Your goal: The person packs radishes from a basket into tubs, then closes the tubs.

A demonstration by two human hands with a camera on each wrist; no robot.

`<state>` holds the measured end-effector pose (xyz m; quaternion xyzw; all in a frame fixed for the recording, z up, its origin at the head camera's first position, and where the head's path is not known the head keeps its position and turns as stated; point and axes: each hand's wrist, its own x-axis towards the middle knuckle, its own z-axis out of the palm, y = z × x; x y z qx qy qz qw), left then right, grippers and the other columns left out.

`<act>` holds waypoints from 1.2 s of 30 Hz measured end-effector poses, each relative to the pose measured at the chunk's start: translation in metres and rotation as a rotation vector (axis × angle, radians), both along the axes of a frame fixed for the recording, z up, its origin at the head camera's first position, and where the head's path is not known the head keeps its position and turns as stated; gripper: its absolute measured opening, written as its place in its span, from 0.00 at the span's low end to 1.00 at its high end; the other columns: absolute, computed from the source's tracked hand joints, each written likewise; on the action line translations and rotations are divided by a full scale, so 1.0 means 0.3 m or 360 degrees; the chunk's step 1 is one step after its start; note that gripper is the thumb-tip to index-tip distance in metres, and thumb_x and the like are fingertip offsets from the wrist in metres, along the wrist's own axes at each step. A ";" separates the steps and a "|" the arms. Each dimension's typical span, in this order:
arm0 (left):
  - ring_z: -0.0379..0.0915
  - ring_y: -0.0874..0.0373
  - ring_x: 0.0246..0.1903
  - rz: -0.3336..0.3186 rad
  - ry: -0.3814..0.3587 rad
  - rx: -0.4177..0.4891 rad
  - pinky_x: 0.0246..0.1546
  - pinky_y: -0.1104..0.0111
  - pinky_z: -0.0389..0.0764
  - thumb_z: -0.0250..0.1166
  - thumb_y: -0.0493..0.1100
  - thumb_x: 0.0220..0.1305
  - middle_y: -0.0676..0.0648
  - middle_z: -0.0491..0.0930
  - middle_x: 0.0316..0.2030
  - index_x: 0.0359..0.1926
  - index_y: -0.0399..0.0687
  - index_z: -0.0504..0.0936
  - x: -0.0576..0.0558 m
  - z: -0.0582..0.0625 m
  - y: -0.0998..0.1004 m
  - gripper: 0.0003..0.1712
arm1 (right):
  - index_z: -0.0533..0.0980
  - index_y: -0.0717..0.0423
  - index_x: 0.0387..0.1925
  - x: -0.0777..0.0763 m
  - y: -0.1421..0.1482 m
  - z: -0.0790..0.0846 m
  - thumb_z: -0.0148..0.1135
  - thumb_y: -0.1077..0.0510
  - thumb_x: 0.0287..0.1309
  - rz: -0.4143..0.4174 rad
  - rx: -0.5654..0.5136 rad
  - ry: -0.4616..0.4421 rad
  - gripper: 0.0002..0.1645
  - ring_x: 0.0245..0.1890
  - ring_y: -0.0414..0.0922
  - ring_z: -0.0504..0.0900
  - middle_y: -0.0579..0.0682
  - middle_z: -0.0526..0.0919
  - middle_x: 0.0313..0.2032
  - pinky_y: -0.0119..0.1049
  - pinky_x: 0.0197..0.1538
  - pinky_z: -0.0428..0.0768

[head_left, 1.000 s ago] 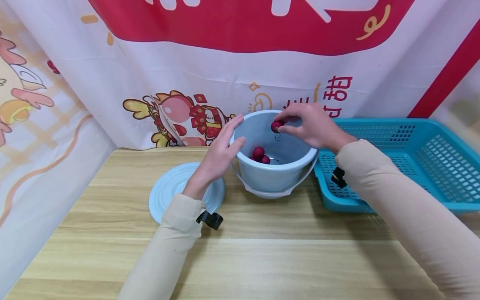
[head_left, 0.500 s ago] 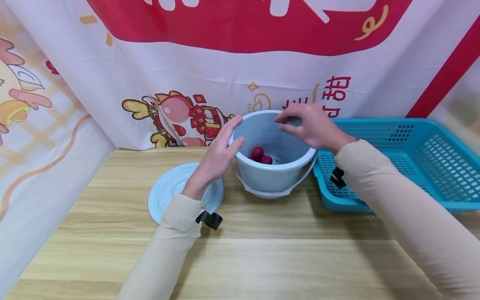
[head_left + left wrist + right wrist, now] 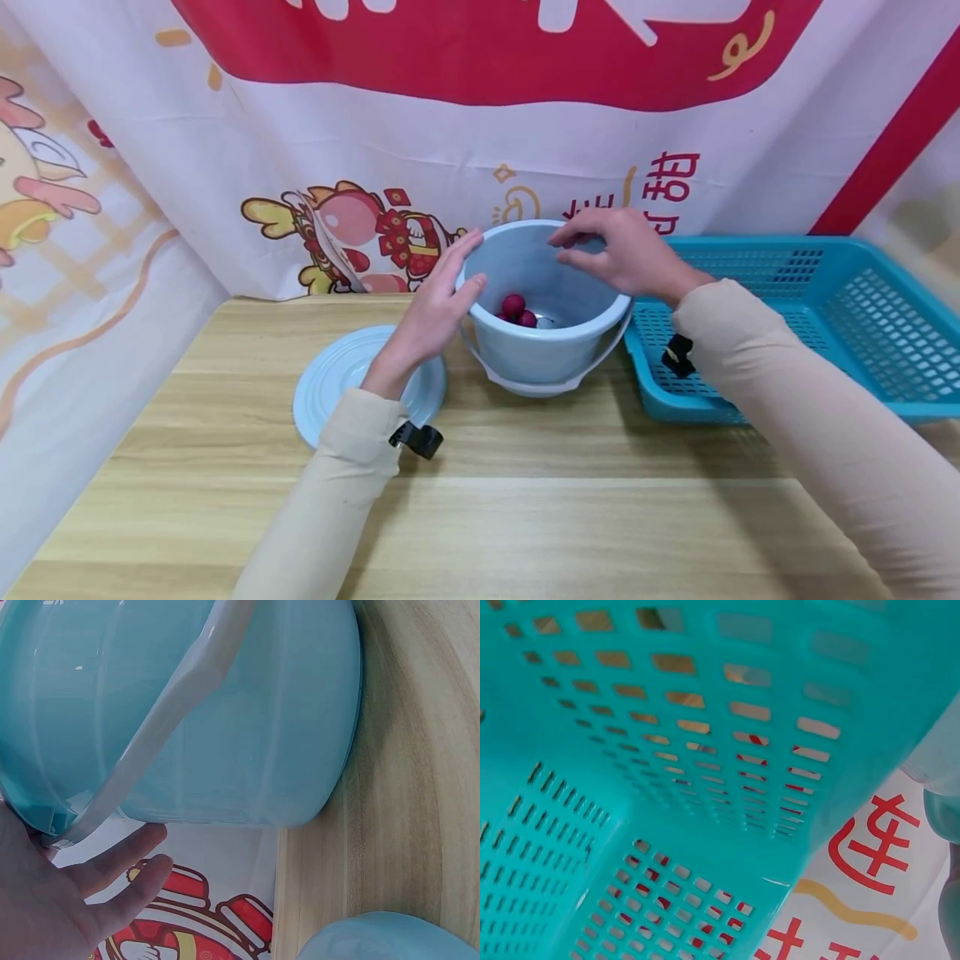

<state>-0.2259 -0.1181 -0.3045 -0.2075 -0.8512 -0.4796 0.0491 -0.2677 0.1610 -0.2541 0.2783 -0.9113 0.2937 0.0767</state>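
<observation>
A light blue bucket (image 3: 536, 360) stands upright on the table, its pale handle (image 3: 142, 746) hanging down the front. Several red radishes (image 3: 513, 305) lie at its bottom. My left hand (image 3: 433, 310) rests on the bucket's left rim, fingers stretched along the outside and thumb at the edge. In the left wrist view, two extended fingers (image 3: 124, 851) show beside the bucket wall. Over the bucket's right side hovers my right hand (image 3: 618, 248), fingers loosely bent, a gap between thumb and forefinger, nothing held.
Left of the bucket lies a round light blue lid (image 3: 318, 400), partly under my left wrist. A teal perforated basket (image 3: 757, 242) stands close on the right, beneath my right forearm. A printed cloth (image 3: 420, 137) hangs behind the wooden table (image 3: 525, 517).
My right hand let go of a radish, which dropped into the bucket. The hand stays over the bucket with finger and thumb parted. My left hand keeps its place on the rim.
</observation>
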 end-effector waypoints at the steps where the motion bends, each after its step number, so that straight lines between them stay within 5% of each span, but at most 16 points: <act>1: 0.47 0.52 0.85 -0.0002 -0.0001 0.0002 0.81 0.40 0.59 0.50 0.53 0.81 0.56 0.49 0.86 0.85 0.59 0.55 -0.001 0.000 0.000 0.37 | 0.86 0.53 0.58 0.001 0.002 0.001 0.76 0.58 0.63 -0.0013 -0.0016 -0.0011 0.22 0.56 0.54 0.86 0.56 0.89 0.55 0.56 0.62 0.86; 9: 0.46 0.52 0.85 -0.0003 0.0003 0.0002 0.81 0.39 0.58 0.51 0.52 0.81 0.55 0.49 0.86 0.85 0.58 0.55 -0.007 -0.004 -0.001 0.37 | 0.85 0.47 0.60 0.020 0.047 0.022 0.77 0.53 0.62 -0.0112 -0.0178 -0.0141 0.24 0.56 0.51 0.85 0.52 0.88 0.57 0.52 0.60 0.88; 16: 0.46 0.52 0.85 0.0003 -0.0015 0.0012 0.81 0.39 0.59 0.51 0.53 0.81 0.56 0.49 0.86 0.85 0.58 0.55 -0.005 -0.005 0.002 0.37 | 0.83 0.44 0.64 0.035 0.193 0.042 0.75 0.46 0.64 -0.0191 -0.0282 -0.0181 0.28 0.55 0.45 0.86 0.51 0.87 0.60 0.19 0.47 0.84; 27: 0.45 0.52 0.85 0.0001 -0.0003 0.0006 0.81 0.40 0.58 0.50 0.52 0.81 0.54 0.49 0.86 0.85 0.61 0.55 -0.009 -0.001 -0.004 0.37 | 0.77 0.41 0.71 0.028 0.483 -0.002 0.73 0.38 0.63 -0.0463 -0.0188 -0.0334 0.37 0.54 0.35 0.81 0.46 0.83 0.63 0.22 0.43 0.85; 36: 0.46 0.52 0.85 0.0003 -0.0020 -0.0003 0.81 0.40 0.59 0.50 0.53 0.81 0.57 0.48 0.86 0.85 0.62 0.54 -0.003 0.000 0.002 0.37 | 0.74 0.39 0.74 0.019 0.673 -0.060 0.73 0.36 0.61 -0.0642 -0.0202 -0.0488 0.42 0.51 0.30 0.77 0.21 0.83 0.49 0.24 0.41 0.84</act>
